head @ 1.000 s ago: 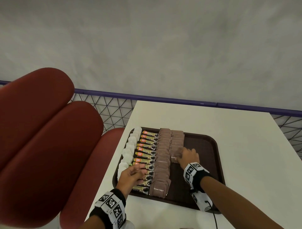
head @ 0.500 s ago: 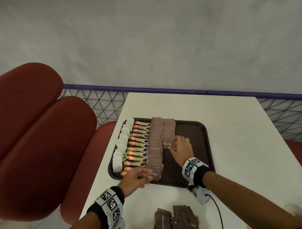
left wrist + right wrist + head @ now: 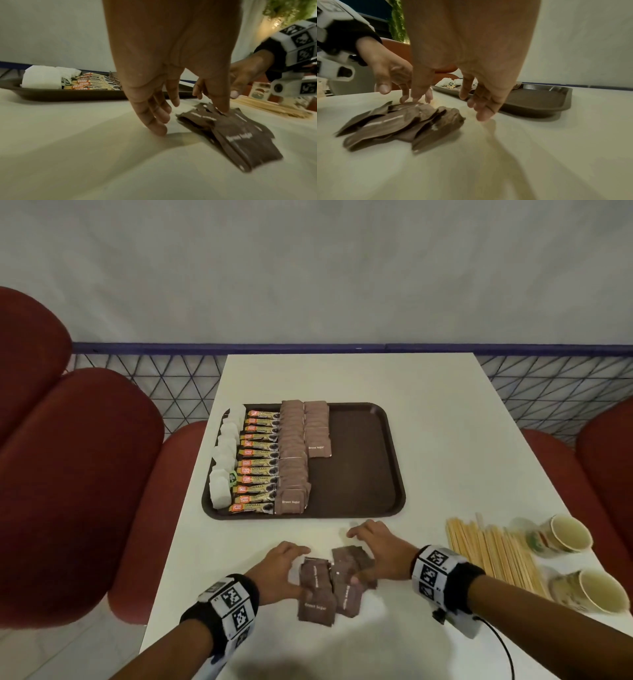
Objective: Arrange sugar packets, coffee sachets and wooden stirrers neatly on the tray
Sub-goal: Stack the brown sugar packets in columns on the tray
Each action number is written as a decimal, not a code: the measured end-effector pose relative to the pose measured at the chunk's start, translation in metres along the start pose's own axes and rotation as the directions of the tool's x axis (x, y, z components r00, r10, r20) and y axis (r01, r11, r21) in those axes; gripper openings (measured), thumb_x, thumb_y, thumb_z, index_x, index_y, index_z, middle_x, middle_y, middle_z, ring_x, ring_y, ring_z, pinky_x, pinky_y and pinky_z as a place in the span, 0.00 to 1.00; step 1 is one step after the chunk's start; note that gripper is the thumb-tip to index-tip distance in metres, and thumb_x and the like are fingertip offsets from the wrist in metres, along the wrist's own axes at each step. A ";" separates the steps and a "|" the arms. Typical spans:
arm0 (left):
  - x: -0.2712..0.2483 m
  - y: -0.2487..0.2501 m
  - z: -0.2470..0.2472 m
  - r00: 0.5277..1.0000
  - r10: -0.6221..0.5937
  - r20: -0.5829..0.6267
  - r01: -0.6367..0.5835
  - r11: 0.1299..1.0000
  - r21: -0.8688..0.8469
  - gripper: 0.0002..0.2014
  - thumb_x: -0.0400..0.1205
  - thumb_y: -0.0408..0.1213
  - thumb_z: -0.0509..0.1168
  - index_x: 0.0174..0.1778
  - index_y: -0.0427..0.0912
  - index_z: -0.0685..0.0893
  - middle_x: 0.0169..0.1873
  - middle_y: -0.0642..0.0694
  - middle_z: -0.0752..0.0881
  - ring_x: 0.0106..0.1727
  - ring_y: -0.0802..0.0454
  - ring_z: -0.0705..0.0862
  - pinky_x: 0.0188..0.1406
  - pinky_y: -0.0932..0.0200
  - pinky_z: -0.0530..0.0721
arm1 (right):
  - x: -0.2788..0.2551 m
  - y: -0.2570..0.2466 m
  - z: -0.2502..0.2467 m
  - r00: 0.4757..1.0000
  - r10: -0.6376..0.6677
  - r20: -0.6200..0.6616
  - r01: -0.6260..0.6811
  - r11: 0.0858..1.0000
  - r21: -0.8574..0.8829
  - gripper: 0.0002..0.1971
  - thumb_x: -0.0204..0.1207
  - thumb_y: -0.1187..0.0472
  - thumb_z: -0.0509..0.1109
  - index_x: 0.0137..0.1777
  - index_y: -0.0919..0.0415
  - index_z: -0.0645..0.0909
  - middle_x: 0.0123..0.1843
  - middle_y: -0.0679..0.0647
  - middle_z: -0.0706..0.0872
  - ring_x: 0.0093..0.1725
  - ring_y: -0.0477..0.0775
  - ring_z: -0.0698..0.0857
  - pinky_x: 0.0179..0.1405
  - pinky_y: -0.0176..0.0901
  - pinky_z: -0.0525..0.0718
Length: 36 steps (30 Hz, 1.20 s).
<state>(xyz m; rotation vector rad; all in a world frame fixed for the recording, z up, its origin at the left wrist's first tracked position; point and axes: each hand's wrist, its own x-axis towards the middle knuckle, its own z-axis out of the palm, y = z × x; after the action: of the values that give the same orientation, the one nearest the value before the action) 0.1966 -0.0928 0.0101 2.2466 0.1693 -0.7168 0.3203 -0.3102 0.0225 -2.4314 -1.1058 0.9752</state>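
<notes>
A brown tray (image 3: 359,474) holds columns of white sugar packets (image 3: 224,460), coffee sachets (image 3: 258,460) and two rows of brown sugar packets (image 3: 291,460); its right half is bare. Nearer me, a loose pile of brown sugar packets (image 3: 329,587) lies on the white table. My left hand (image 3: 281,570) is at the pile's left edge, fingers spread, the thumb (image 3: 223,106) touching the pile (image 3: 236,135). My right hand (image 3: 376,553) hovers at the pile's right, fingers (image 3: 482,113) spread above the table, thumb (image 3: 421,94) down on the packets (image 3: 399,125). Wooden stirrers (image 3: 493,556) lie to the right.
Two paper cups (image 3: 568,537) (image 3: 596,594) lie on their sides right of the stirrers, near the table's right edge. Red seats (image 3: 85,474) stand to the left and far right. A blue mesh railing (image 3: 171,378) runs behind the table.
Both hands have left the tray and come back toward me to the loose pile of brown sugar packets. My head has tilted down, bringing the pile, stirrers and cups into view.
</notes>
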 end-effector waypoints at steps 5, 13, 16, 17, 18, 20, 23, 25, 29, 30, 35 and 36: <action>-0.010 0.001 0.010 1.000 0.013 0.027 -0.017 0.985 0.169 0.54 0.66 0.50 0.78 0.82 0.45 0.52 0.74 0.47 0.57 0.76 0.48 0.57 0.77 0.59 0.60 | -0.015 -0.009 0.028 0.991 0.131 -0.039 -0.132 0.991 -0.018 0.53 0.59 0.44 0.81 0.79 0.59 0.55 0.70 0.58 0.63 0.69 0.57 0.64 0.73 0.49 0.67; -0.005 0.006 0.015 0.998 0.047 -0.048 -0.035 0.973 0.226 0.48 0.66 0.48 0.78 0.79 0.42 0.60 0.70 0.43 0.62 0.71 0.46 0.65 0.73 0.55 0.69 | 0.006 -0.034 0.039 0.961 0.250 -0.121 -0.230 0.960 0.161 0.36 0.66 0.61 0.77 0.73 0.64 0.66 0.67 0.62 0.67 0.66 0.63 0.72 0.69 0.48 0.73; -0.002 0.009 0.012 0.997 0.029 -0.071 -0.017 0.987 0.157 0.45 0.67 0.45 0.79 0.76 0.41 0.63 0.67 0.42 0.65 0.69 0.46 0.69 0.71 0.55 0.71 | 0.010 -0.038 0.038 0.950 0.274 -0.149 -0.232 0.941 0.246 0.27 0.71 0.68 0.69 0.71 0.66 0.68 0.66 0.65 0.69 0.64 0.64 0.76 0.67 0.47 0.74; -0.001 0.009 0.012 0.996 0.020 -0.082 -0.010 0.992 0.124 0.45 0.67 0.43 0.79 0.77 0.40 0.63 0.67 0.42 0.65 0.69 0.45 0.70 0.71 0.57 0.71 | 0.011 -0.038 0.038 0.946 0.284 -0.155 -0.234 0.932 0.276 0.27 0.71 0.69 0.68 0.71 0.66 0.69 0.66 0.65 0.69 0.63 0.63 0.76 0.67 0.44 0.74; 0.000 0.009 0.012 0.996 0.017 -0.092 -0.008 0.996 0.091 0.45 0.67 0.41 0.79 0.77 0.39 0.62 0.66 0.42 0.65 0.69 0.45 0.71 0.71 0.58 0.71 | 0.011 -0.038 0.037 0.942 0.297 -0.153 -0.239 0.920 0.311 0.27 0.71 0.70 0.68 0.71 0.66 0.69 0.66 0.65 0.70 0.64 0.63 0.77 0.65 0.39 0.73; 0.002 0.008 0.012 0.995 0.015 -0.101 -0.010 0.999 0.050 0.45 0.68 0.36 0.78 0.77 0.38 0.61 0.64 0.42 0.65 0.69 0.45 0.71 0.68 0.63 0.70 | 0.009 -0.040 0.034 0.945 0.304 -0.122 -0.238 0.893 0.382 0.29 0.69 0.68 0.71 0.71 0.65 0.69 0.66 0.65 0.71 0.65 0.62 0.76 0.61 0.35 0.71; 0.004 0.009 0.011 0.993 0.006 -0.120 -0.004 1.000 0.022 0.44 0.69 0.34 0.77 0.78 0.36 0.59 0.68 0.39 0.65 0.70 0.45 0.70 0.67 0.66 0.67 | 0.010 -0.045 0.031 0.953 0.302 -0.039 -0.243 0.833 0.497 0.43 0.56 0.55 0.78 0.72 0.62 0.66 0.66 0.63 0.74 0.66 0.61 0.76 0.66 0.44 0.76; 0.007 0.011 0.010 0.991 0.002 -0.131 0.000 1.000 0.009 0.44 0.70 0.33 0.77 0.78 0.37 0.58 0.69 0.39 0.65 0.71 0.46 0.70 0.67 0.66 0.66 | 0.013 -0.046 0.032 0.957 0.290 -0.022 -0.238 0.822 0.517 0.50 0.47 0.50 0.80 0.72 0.57 0.63 0.68 0.60 0.72 0.67 0.58 0.75 0.69 0.52 0.77; 0.011 0.010 0.009 0.988 0.017 -0.154 -0.023 0.999 -0.037 0.44 0.69 0.31 0.77 0.78 0.39 0.59 0.69 0.39 0.66 0.71 0.46 0.70 0.65 0.68 0.67 | 0.020 -0.051 0.034 0.958 0.278 -0.070 -0.224 0.878 0.423 0.46 0.56 0.63 0.84 0.72 0.60 0.60 0.66 0.57 0.68 0.66 0.57 0.72 0.68 0.49 0.76; 0.011 0.011 0.009 0.986 0.023 -0.162 -0.032 0.998 -0.055 0.44 0.69 0.31 0.77 0.78 0.39 0.59 0.69 0.40 0.67 0.71 0.46 0.70 0.65 0.67 0.67 | 0.022 -0.053 0.035 0.958 0.274 -0.083 -0.220 0.889 0.401 0.44 0.55 0.64 0.84 0.69 0.60 0.62 0.65 0.58 0.69 0.65 0.57 0.73 0.66 0.49 0.77; 0.011 0.008 0.011 0.977 0.017 -0.215 -0.051 0.987 -0.151 0.43 0.67 0.30 0.78 0.75 0.41 0.62 0.71 0.40 0.69 0.68 0.45 0.75 0.67 0.56 0.77 | 0.032 -0.063 0.037 0.971 0.229 -0.068 -0.196 0.927 0.320 0.36 0.56 0.66 0.82 0.57 0.56 0.62 0.62 0.58 0.72 0.61 0.58 0.75 0.60 0.50 0.80; 0.012 0.007 0.012 0.976 0.022 -0.215 -0.056 0.986 -0.157 0.42 0.68 0.30 0.77 0.75 0.42 0.61 0.70 0.40 0.70 0.67 0.45 0.76 0.66 0.55 0.79 | 0.034 -0.065 0.036 0.974 0.218 -0.058 -0.191 0.934 0.302 0.37 0.57 0.66 0.82 0.60 0.58 0.63 0.63 0.59 0.72 0.62 0.59 0.76 0.61 0.52 0.81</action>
<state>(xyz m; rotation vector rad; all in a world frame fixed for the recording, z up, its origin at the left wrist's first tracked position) 0.2037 -0.1070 0.0012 2.1601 0.2766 -0.4236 0.2759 -0.2421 0.0138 -2.3472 -0.6323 0.9984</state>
